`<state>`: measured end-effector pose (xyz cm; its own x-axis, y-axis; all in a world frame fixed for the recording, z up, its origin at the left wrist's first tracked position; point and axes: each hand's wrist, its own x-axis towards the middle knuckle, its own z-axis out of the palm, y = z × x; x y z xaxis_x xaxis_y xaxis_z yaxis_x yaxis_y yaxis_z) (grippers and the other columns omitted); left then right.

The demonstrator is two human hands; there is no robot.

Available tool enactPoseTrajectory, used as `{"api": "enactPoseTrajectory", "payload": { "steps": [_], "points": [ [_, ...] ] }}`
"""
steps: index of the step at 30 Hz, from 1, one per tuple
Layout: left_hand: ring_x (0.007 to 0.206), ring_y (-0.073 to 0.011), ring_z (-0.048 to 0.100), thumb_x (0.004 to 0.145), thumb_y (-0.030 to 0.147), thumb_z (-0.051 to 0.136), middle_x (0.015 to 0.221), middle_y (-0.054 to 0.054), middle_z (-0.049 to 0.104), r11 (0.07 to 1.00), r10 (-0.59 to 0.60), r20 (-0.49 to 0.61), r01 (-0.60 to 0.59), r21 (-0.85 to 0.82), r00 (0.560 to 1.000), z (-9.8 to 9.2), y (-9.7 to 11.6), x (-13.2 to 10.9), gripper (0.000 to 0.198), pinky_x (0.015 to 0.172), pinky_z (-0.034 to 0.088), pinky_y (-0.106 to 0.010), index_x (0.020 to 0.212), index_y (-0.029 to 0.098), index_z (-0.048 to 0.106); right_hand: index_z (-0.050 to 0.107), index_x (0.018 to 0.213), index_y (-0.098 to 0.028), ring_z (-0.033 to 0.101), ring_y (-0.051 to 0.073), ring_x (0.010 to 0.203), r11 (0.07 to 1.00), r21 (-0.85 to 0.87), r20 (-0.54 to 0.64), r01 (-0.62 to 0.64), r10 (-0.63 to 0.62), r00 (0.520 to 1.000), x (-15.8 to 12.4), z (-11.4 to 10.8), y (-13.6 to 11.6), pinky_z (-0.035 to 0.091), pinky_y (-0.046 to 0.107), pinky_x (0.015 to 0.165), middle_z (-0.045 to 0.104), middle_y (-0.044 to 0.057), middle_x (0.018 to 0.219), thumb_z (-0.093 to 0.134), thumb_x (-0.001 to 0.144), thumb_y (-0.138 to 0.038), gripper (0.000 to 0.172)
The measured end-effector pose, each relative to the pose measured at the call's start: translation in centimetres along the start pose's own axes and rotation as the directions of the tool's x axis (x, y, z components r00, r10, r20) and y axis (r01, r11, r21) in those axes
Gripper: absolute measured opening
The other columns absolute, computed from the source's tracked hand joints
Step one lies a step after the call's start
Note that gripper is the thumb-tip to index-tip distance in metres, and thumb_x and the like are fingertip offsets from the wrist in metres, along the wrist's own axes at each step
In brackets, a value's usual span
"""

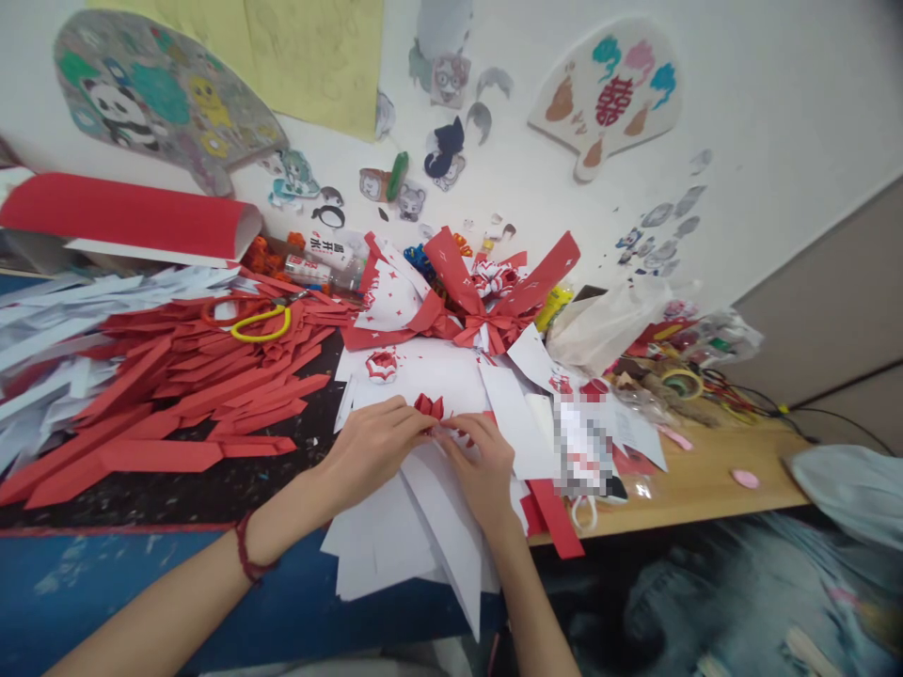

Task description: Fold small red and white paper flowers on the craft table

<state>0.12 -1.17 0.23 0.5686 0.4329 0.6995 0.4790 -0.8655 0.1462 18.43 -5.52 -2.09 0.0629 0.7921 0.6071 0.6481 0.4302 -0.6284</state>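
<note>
Tabletop (705, 461) — red paper (428, 406) at left hand (373, 447)

Our left hand (373, 447) and right hand (480, 465) meet on a stack of paper sheets (423, 527), which hangs over the near edge of the table (712, 470). A folded paper piece (428, 406) sits just behind the fingertips. To the left lies a pile of paper strips (176, 385), with scissors (261, 320) on its far side and a paper roll (134, 216) behind it. Behind the sheets stands a paper cluster (486, 291). Right of it we find a plastic bag (607, 324), then a tape roll (681, 381).
</note>
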Motion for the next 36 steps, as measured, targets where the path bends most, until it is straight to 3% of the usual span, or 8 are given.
{"api": "enactPoseTrajectory", "payload": {
  "steps": [7,15,19,25,30,36],
  "points": [
    [0.077,-0.0155,0.059,0.096,0.022,0.052,0.087,-0.003,0.07,1.0,-0.008,0.006,0.008,-0.003,1.0,0.12,-0.1,-0.16,0.015,0.067,0.048,-0.027,0.103,0.015,0.064,0.069,0.093,-0.022,0.064,0.018,0.087,0.997,-0.045,-0.01,0.061,-0.062,0.998,0.07,0.11,0.05,0.052,0.032,0.078,0.07,0.004,0.093,0.065,0.087,-0.022,0.007],
    [0.077,-0.0153,0.057,0.097,0.019,0.049,0.087,-0.003,0.069,0.999,-0.006,0.053,0.008,-0.034,0.999,0.4,0.11,-0.09,0.016,0.068,0.048,-0.028,0.102,0.016,0.064,0.067,0.098,-0.021,0.062,0.021,0.085,0.926,-0.259,-0.056,0.275,-0.299,0.953,-0.04,0.47,0.14,0.052,0.037,0.077,0.072,0.006,0.096,0.063,0.083,-0.014,0.017],
    [0.082,-0.0144,0.059,0.097,0.021,0.051,0.095,-0.002,0.07,0.993,-0.041,0.084,0.05,-0.107,0.996,0.62,-0.15,-0.2,0.017,0.072,0.049,-0.027,0.109,0.018,0.063,0.067,0.093,-0.021,0.062,0.02,0.085,0.939,-0.205,-0.066,0.275,-0.294,0.954,-0.07,0.43,0.2,0.052,0.036,0.076,0.071,0.005,0.093,0.06,0.084,-0.011,0.015],
    [0.079,-0.0135,0.058,0.096,0.019,0.052,0.092,-0.002,0.071,0.989,-0.041,0.013,0.043,-0.139,0.999,0.77,-0.57,-0.36,0.017,0.069,0.049,-0.025,0.109,0.019,0.063,0.067,0.091,-0.021,0.062,0.019,0.085,0.954,-0.148,-0.057,0.26,-0.271,0.961,-0.11,0.38,0.24,0.053,0.036,0.076,0.07,0.005,0.093,0.058,0.086,-0.011,0.015],
    [0.082,-0.0151,0.059,0.096,0.012,0.048,0.094,-0.004,0.071,0.995,0.099,0.028,-0.099,-0.001,0.995,0.64,-0.46,-0.28,0.023,0.069,0.047,-0.028,0.117,0.015,0.059,0.067,0.09,-0.021,0.062,0.019,0.086,0.959,-0.14,-0.067,0.248,-0.259,0.964,-0.12,0.48,0.34,0.053,0.035,0.077,0.07,0.005,0.093,0.058,0.086,-0.01,0.015],
    [0.075,-0.0162,0.056,0.094,0.017,0.052,0.08,-0.002,0.068,0.946,0.13,0.003,-0.125,0.3,0.991,0.66,0.21,-0.12,0.014,0.062,0.037,-0.032,0.104,0.016,0.062,0.067,0.09,-0.021,0.062,0.018,0.083,0.941,-0.172,-0.019,0.291,-0.299,0.954,-0.06,0.58,0.31,0.051,0.033,0.073,0.07,0.005,0.092,0.057,0.085,-0.01,0.015]
  ]
}}
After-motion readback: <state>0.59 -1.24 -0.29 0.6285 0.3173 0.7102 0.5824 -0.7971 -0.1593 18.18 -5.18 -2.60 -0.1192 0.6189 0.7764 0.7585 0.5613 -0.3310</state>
